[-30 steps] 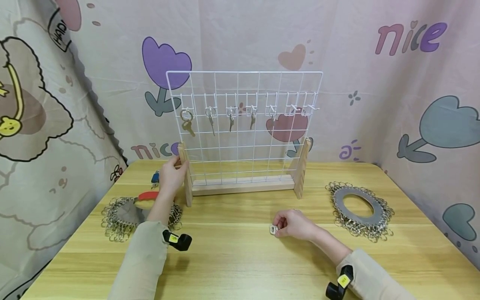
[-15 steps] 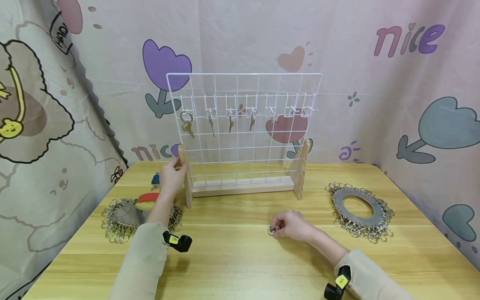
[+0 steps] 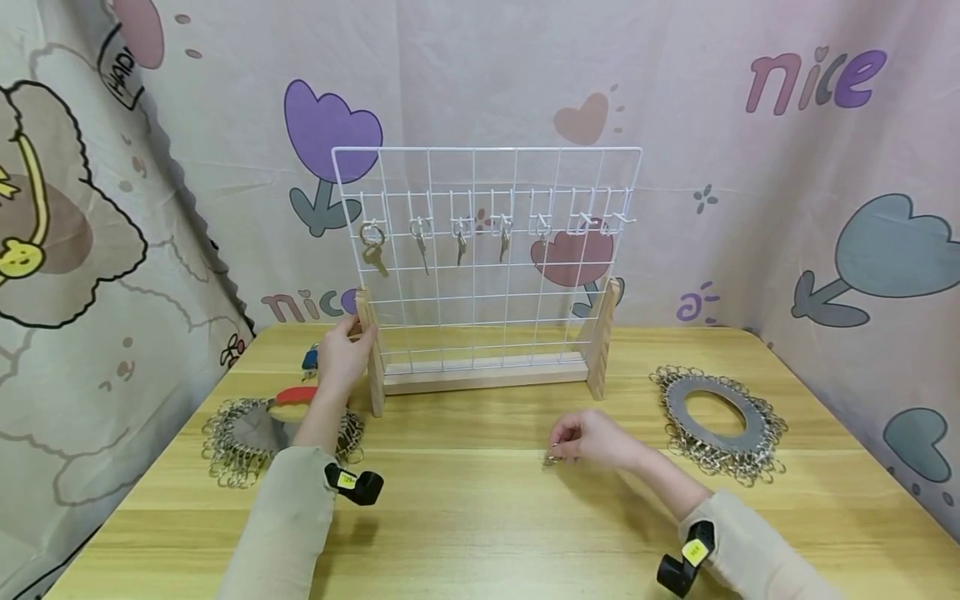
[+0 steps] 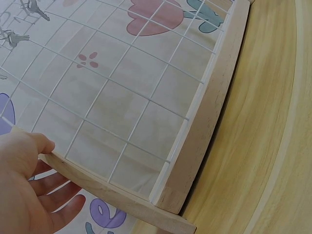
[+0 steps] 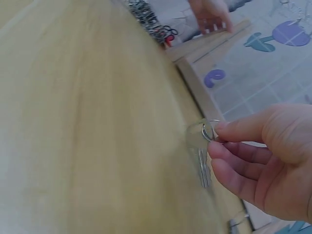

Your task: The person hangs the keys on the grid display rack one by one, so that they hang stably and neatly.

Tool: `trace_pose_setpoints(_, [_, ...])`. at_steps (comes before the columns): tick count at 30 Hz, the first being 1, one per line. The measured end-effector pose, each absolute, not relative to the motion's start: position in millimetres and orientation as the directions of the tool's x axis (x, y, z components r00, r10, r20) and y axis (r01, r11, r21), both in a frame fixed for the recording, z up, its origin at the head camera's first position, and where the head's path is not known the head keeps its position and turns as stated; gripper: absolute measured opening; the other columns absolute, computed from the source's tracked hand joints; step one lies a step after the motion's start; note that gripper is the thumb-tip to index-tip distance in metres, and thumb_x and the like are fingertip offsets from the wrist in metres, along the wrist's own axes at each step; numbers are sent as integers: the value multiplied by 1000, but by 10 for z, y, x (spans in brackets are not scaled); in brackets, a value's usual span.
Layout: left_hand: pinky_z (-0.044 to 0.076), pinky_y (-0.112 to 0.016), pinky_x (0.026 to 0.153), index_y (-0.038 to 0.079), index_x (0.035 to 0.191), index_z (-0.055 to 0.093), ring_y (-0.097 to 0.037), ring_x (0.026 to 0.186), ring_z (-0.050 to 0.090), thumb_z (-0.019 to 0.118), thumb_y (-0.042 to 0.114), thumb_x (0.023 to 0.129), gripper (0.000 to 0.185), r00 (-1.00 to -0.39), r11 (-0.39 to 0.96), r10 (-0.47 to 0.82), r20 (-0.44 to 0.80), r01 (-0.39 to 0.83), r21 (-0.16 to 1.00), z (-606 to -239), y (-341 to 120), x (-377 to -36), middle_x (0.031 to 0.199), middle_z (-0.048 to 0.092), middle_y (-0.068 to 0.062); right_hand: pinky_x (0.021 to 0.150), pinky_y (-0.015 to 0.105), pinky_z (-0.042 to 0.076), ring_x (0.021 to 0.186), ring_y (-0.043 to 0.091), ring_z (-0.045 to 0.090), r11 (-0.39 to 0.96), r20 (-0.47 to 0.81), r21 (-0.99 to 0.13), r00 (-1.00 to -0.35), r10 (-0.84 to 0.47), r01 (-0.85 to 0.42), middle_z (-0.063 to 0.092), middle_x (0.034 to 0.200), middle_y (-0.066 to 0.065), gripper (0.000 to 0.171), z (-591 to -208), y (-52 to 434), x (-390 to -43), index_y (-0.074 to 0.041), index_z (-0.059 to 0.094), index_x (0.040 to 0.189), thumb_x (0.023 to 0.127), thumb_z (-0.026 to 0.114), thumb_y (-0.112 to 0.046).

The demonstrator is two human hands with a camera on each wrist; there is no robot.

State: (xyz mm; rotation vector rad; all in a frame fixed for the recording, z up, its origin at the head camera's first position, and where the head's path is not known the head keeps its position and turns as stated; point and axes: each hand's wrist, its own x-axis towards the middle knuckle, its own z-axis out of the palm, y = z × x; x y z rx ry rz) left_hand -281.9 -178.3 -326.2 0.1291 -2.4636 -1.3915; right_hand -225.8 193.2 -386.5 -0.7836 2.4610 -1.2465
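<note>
A white wire grid rack point(image 3: 487, 250) on a wooden base stands at the back of the table, with several keys point(image 3: 420, 237) hanging from its hooks. My left hand point(image 3: 341, 354) holds the rack's left wooden post point(image 4: 102, 183), thumb on the near side. My right hand point(image 3: 588, 439) is just above the table in front of the rack and pinches a key ring point(image 5: 209, 131) from which a small key point(image 5: 204, 168) dangles.
A grey disc fringed with key rings point(image 3: 716, 412) lies on the right of the table. Another ring pile point(image 3: 247, 433) lies left, with a red and yellow object point(image 3: 292, 400) on it. Patterned curtains surround the wooden table point(image 3: 480, 517).
My right hand has lifted slightly off the table with the ring and key, which now hang from my fingertips. My left hand has stayed on the rack's post.
</note>
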Motion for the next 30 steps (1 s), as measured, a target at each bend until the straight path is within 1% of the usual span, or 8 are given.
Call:
trace_pose_setpoints(5, [41, -47, 95, 0, 137, 42, -37, 117, 50, 50, 26, 95, 50, -950, 520, -226, 213, 68, 851, -3265, -1791, -2818, 129, 51, -22, 53, 28, 51, 59, 14, 57, 452, 47, -814, -818, -573, -364, 62, 70, 8, 5, -3754, 2000, -2316, 4, 65, 83, 83, 65, -1])
trace_pose_setpoints(11, [41, -47, 96, 0, 137, 42, -37, 117, 49, 49, 26, 96, 50, -954, 515, -223, 203, 62, 855, -3254, -1786, -2812, 129, 51, -22, 56, 37, 53, 61, 21, 59, 463, 54, -809, -831, -554, -362, 62, 71, 10, 6, -3602, 2083, -2341, 5, 64, 85, 84, 64, -1])
trace_pose_setpoints(13, [41, -47, 96, 0, 137, 42, -37, 117, 49, 49, 26, 96, 50, -954, 514, -222, 201, 60, 856, -3249, -1784, -2812, 129, 51, -22, 56, 38, 53, 61, 22, 59, 461, 56, -813, -836, -546, -356, 61, 71, 11, 7, -3536, 2110, -2353, 7, 63, 86, 84, 63, 0])
trace_pose_setpoints(16, [41, -47, 96, 0, 137, 42, -37, 117, 49, 50, 25, 96, 50, -954, 516, -223, 201, 60, 855, -3240, -1779, -2810, 129, 51, -22, 58, 38, 53, 64, 23, 59, 471, 55, -811, -846, -530, -347, 61, 73, 12, 8, -3434, 2149, -2386, 8, 63, 87, 85, 62, 0])
trace_pose_setpoints(22, [41, -47, 95, 0, 137, 42, -37, 117, 50, 50, 25, 95, 49, -952, 507, -226, 207, 66, 859, -3231, -1771, -2807, 129, 51, -22, 64, 36, 54, 68, 24, 60, 522, 62, -779, -872, -486, -346, 62, 75, 10, 9, -3234, 2215, -2458, 6, 63, 89, 85, 62, -2])
trace_pose_setpoints(27, [42, -47, 95, 0, 137, 42, -37, 118, 49, 50, 25, 95, 49, -953, 502, -225, 203, 65, 862, -3238, -1779, -2809, 129, 51, -22, 64, 33, 55, 68, 24, 62, 514, 90, -780, -876, -473, -358, 63, 76, 14, 9, -3067, 2249, -2497, 9, 63, 90, 85, 60, 2])
trace_pose_setpoints(30, [41, -47, 96, 1, 137, 42, -36, 118, 49, 50, 26, 95, 50, -953, 507, -225, 200, 61, 860, -3245, -1787, -2805, 129, 51, -21, 64, 32, 55, 67, 22, 61, 518, 112, -770, -877, -467, -373, 63, 76, 13, 9, -2968, 2263, -2521, 9, 63, 91, 85, 59, 4])
